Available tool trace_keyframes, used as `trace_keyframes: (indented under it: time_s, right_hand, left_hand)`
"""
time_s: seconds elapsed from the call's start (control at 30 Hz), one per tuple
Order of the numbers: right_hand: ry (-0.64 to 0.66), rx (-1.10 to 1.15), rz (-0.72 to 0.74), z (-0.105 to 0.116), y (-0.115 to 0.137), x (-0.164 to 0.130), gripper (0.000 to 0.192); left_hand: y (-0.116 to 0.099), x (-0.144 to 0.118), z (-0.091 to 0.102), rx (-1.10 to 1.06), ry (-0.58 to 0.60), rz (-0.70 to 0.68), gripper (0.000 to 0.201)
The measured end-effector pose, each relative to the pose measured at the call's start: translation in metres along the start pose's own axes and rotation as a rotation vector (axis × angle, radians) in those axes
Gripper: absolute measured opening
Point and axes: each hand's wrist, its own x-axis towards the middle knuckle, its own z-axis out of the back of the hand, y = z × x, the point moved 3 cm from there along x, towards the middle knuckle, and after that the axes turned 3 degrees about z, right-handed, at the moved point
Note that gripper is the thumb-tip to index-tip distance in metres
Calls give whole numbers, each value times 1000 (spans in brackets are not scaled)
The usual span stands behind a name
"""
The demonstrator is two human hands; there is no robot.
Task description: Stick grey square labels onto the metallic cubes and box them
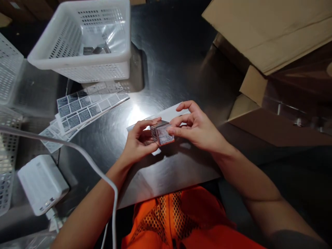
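Between the thumb and fingers of my left hand [141, 140] is a small box [166, 135] with a metallic top, dark print on its left side and a grey mottled front face with a red lower edge. It is held tilted, just above the table. My right hand [193, 126] is closed at the box's right edge, its thumb touching the upper corner of the mottled face. Whether a loose label lies under those fingertips cannot be made out. Behind and below the hands, a white sheet [166, 113] lies on the metal table [160, 176].
Sticker sheets [83, 109] with grey mottled squares overlap at left. Beyond them stands a white perforated basket [90, 62] holding a few metallic pieces [100, 49]. A white power bank [43, 185] and its cable [90, 160] lie left. An open cardboard box [259, 121] stands right.
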Motion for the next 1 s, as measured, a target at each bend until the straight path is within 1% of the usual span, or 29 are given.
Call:
trace_keyframes:
  time_s: [0.17, 0.33, 0.53, 0.73, 0.9, 1.0]
  right_hand:
    - [3, 16, 9, -1, 0, 0, 59]
    - [-5, 0, 10, -1, 0, 0, 59]
    - [-12, -7, 9, -1, 0, -1, 57]
    - [-13, 15, 25, -3, -1, -1, 53]
    - [-92, -67, 67, -4, -5, -3, 55]
    - [-105, -179, 53, -2, -2, -3, 63]
  left_hand:
    - [0, -1, 0, -5, 22, -17, 51]
    - [0, -1, 0, 1, -1, -9, 51]
    - [1, -1, 0, 7, 17, -8, 51]
    - [2, -1, 2, 33, 2, -20, 52]
    - [1, -3, -1, 67, 6, -32, 53]
    - [-1, -11, -4, 65, -2, -37, 49]
